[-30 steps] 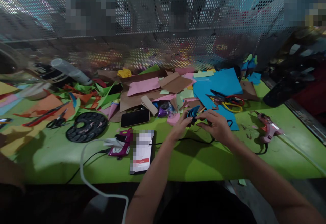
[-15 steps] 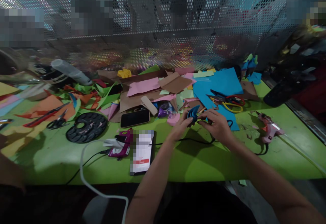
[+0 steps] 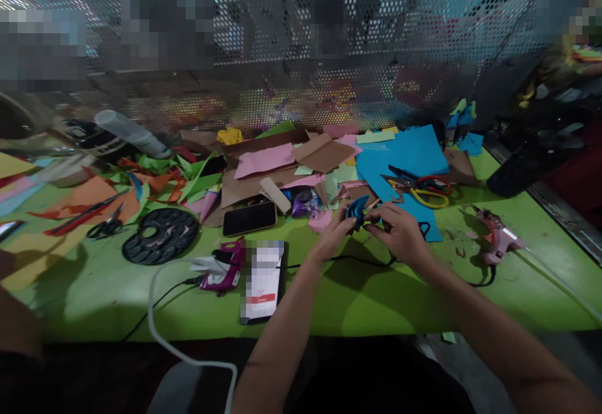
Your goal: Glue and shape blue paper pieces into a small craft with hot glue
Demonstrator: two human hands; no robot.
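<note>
Near the middle of a green desk [image 3: 357,307], two bare hands meet over a small blue piece [image 3: 356,209] with curled layers, apparently paper. The left hand [image 3: 335,232] holds it from nine o'clock, thumb across its lower part, probably to steady it while leaving the other side free. The right hand [image 3: 399,229] comes in from three o'clock, its fingers drawn narrow at the piece's edge; whether they grip it, I cannot tell. Both forearms slant inward, the left from seven o'clock, the right from about four, and the wrists bring the fingertips together, a pose that seems suited to fine handling. From the hands, a blue sheet [image 3: 409,150] lies at one o'clock, scissors [image 3: 418,188] at two, and a pink glue gun [image 3: 501,238] at three, likely set within easy reach. A lit phone [image 3: 263,276] lies face up at eight o'clock, perhaps for viewing.
</note>
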